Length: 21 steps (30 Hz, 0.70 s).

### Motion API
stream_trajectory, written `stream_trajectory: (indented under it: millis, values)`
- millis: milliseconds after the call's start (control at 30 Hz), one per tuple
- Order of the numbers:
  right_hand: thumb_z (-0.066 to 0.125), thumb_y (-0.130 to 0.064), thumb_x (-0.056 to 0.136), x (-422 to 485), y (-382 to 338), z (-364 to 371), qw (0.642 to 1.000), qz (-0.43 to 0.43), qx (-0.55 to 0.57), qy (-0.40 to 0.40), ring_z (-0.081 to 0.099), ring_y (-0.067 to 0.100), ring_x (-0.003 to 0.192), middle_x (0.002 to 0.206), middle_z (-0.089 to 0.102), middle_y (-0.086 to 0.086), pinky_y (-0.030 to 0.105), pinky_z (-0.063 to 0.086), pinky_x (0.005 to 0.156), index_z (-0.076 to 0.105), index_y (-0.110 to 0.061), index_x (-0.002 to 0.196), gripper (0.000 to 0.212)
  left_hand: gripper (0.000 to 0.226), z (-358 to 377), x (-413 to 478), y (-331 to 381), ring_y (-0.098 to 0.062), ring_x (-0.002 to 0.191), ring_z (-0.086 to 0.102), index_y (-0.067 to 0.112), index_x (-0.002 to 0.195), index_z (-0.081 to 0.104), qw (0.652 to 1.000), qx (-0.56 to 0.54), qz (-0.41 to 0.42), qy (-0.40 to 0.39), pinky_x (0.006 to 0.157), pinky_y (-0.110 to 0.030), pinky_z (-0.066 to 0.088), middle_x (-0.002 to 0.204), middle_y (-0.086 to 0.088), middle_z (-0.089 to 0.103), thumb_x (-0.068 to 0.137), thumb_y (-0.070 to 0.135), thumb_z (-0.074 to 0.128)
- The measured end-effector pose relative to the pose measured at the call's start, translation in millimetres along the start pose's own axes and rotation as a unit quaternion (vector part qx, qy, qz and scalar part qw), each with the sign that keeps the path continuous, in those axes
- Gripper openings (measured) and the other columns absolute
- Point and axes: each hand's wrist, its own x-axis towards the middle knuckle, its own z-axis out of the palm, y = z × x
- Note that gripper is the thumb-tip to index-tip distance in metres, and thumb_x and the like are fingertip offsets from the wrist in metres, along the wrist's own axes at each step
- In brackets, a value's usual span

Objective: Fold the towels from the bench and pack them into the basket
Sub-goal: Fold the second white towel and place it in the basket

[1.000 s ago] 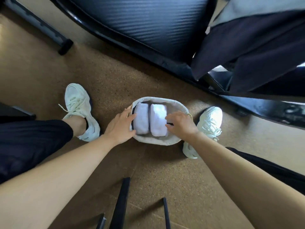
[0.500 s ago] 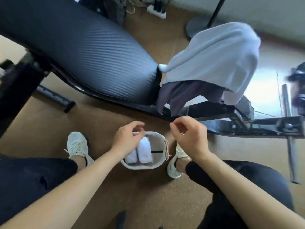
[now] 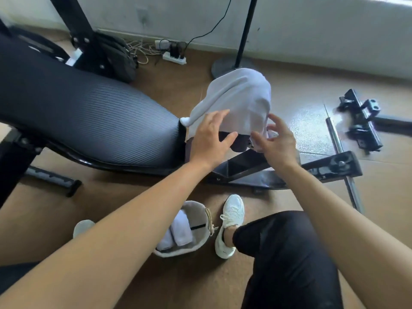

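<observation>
Nearest me, the basket holds two folded white towels, so I judge the next pickup is in hand. My left hand and right hand hover spread and empty at the lower edge of the pale grey towel draped over the bench end, possibly touching it. Next I should pinch that hem and lift it clear.
</observation>
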Motion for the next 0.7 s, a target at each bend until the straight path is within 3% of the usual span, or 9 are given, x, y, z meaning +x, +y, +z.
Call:
stream_trajectory:
  millis: [133, 233, 367, 533, 633, 700]
  values:
    - [0.072, -0.029, 0.094, 17, -10, -10, 1.0, -0.014, 0.008, 0.018, 0.075, 0.024, 0.07, 0.085, 0.073, 0.005, 0.046, 0.063, 0.073, 0.069, -0.014, 0.111, 0.024, 0.035, 3, 14, -1, -0.023, 0.106, 0.066, 0.013, 0.119, 0.069, 0.998, 0.033, 0.046, 0.012, 0.092, -0.036, 0.053, 0.117, -0.005, 0.069, 0.084, 0.014, 0.076]
    - [0.068, -0.016, 0.096, 23, -10, -28, 0.999, -0.012, -0.01, 0.044, 0.073, 0.021, 0.06, 0.088, 0.073, 0.006, 0.035, 0.058, 0.058, 0.071, -0.01, 0.095, 0.006, 0.038, -7, 16, -11, -0.026, 0.104, 0.066, 0.013, 0.115, 0.07, 0.992, 0.085, 0.089, -0.004, 0.092, -0.034, 0.049, 0.111, -0.005, 0.071, 0.079, 0.014, 0.082]
    - [0.064, -0.014, 0.098, 27, -17, -47, 0.999, 0.013, 0.049, 0.014, 0.074, 0.025, 0.061, 0.113, 0.069, 0.009, 0.029, 0.056, 0.047, 0.065, -0.004, 0.103, 0.011, 0.021, -22, 22, -18, -0.024, 0.091, 0.067, 0.012, 0.106, 0.074, 0.99, 0.075, 0.112, 0.035, 0.084, -0.033, 0.053, 0.098, -0.005, 0.072, 0.085, 0.013, 0.078]
    - [0.087, -0.037, 0.076, 4, -30, -23, 0.995, -0.089, 0.017, -0.041, 0.07, 0.027, 0.08, 0.111, 0.064, -0.001, 0.037, 0.059, 0.07, 0.062, -0.02, 0.117, 0.051, 0.014, -30, 41, 3, -0.015, 0.08, 0.065, 0.012, 0.095, 0.076, 0.995, 0.0, 0.095, 0.033, 0.074, -0.035, 0.055, 0.088, 0.0, 0.072, 0.09, 0.025, 0.075]
    - [0.089, -0.04, 0.071, 5, -36, -4, 0.992, -0.117, -0.046, 0.004, 0.057, 0.016, 0.091, 0.109, 0.056, 0.0, 0.014, 0.043, 0.076, 0.061, -0.023, 0.115, 0.055, 0.015, -34, 47, 17, -0.009, 0.074, 0.062, 0.016, 0.092, 0.074, 0.996, -0.069, 0.05, 0.021, 0.071, -0.028, 0.053, 0.08, 0.01, 0.068, 0.093, 0.031, 0.072]
    - [0.084, -0.039, 0.076, 10, -42, 2, 0.991, -0.103, -0.075, 0.048, 0.054, 0.015, 0.089, 0.105, 0.054, 0.0, 0.02, 0.045, 0.073, 0.062, -0.021, 0.109, 0.043, 0.013, -36, 50, 22, -0.009, 0.073, 0.064, 0.021, 0.09, 0.073, 0.993, -0.112, 0.033, 0.01, 0.07, -0.029, 0.054, 0.078, 0.012, 0.068, 0.093, 0.033, 0.072]
